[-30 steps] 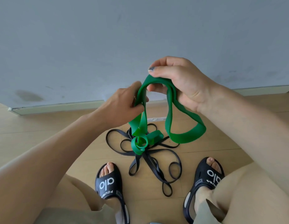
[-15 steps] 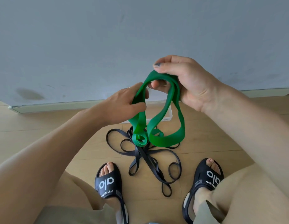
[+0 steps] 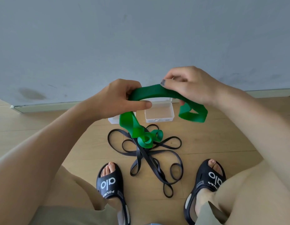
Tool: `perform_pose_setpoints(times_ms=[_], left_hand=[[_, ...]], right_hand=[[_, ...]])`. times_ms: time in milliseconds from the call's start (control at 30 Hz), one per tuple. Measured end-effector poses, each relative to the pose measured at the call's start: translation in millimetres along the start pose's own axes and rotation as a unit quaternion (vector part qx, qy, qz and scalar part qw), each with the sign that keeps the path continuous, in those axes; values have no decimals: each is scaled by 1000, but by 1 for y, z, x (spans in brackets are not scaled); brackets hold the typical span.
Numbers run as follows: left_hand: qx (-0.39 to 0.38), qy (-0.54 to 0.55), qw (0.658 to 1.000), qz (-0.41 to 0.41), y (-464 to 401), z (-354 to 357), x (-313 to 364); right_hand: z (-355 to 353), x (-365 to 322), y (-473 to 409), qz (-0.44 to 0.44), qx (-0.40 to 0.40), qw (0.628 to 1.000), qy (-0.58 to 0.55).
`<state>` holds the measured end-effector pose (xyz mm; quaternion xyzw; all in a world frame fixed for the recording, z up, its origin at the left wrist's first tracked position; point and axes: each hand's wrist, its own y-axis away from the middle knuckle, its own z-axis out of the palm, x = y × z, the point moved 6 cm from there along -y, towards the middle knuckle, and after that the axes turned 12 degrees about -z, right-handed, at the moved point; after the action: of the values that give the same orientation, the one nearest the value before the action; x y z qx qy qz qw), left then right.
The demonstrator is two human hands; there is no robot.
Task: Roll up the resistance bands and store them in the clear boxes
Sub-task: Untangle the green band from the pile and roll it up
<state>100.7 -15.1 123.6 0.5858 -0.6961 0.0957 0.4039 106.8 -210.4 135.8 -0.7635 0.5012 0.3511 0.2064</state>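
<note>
Hands apart now: half a second ago both held the green band (image 3: pixel 154 92) as a tight upright loop close together; the band is now pulled out into a flat arch between them, and the clear boxes behind, mostly hidden before, show.

Left hand (image 3: pixel 123 98) is closed on the band's left end, thumb stretched out underneath, fingers curled over the top. Below that grip the band drops and ends in a curled green tangle hanging just over the black band (image 3: pixel 150 157); can't tell if it touches.

Right hand (image 3: pixel 188 83) pinches the band's right end, thumb with dark nail polish pressed on top, fingers folded behind. Past that pinch the band folds into a short loop hanging under the wrist.

Black band lies loose on the wood floor (image 3: pixel 43 127), well below both hands, sprawled in several loops between the two black sandals (image 3: pixel 109 184).

Open clear box (image 3: pixel 159 113) sits on the floor under the arch of the band, beyond the black band, near the wall (image 3: pixel 141 38). It looks empty. Second box (image 3: pixel 114 120) just left of it, mostly hidden behind the left fingers and the hanging green band; contents can't be told.

Bare knees and forearms frame the lower view.
</note>
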Motion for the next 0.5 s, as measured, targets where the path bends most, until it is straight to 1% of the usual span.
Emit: perform_pose_setpoints(times_ms=[67, 167, 267, 333, 433, 500], left_hand=[[6, -7, 1000, 0, 1, 3, 5], [16, 3, 1000, 11, 2, 4, 9], [36, 3, 999, 14, 2, 4, 8], [45, -4, 999, 17, 1, 4, 7], [48, -17, 998, 21, 1, 6, 4], [43, -34, 998, 28, 2, 10, 3]], right_hand=[[11, -4, 0, -12, -22, 1000, -17], [24, -12, -3, -43, -31, 998, -46], [31, -17, -5, -69, -23, 997, -26], [34, -20, -5, -72, -14, 997, -14], [37, -23, -7, -70, 2, 996, -52], [40, -23, -9, -56, 2, 997, -56]])
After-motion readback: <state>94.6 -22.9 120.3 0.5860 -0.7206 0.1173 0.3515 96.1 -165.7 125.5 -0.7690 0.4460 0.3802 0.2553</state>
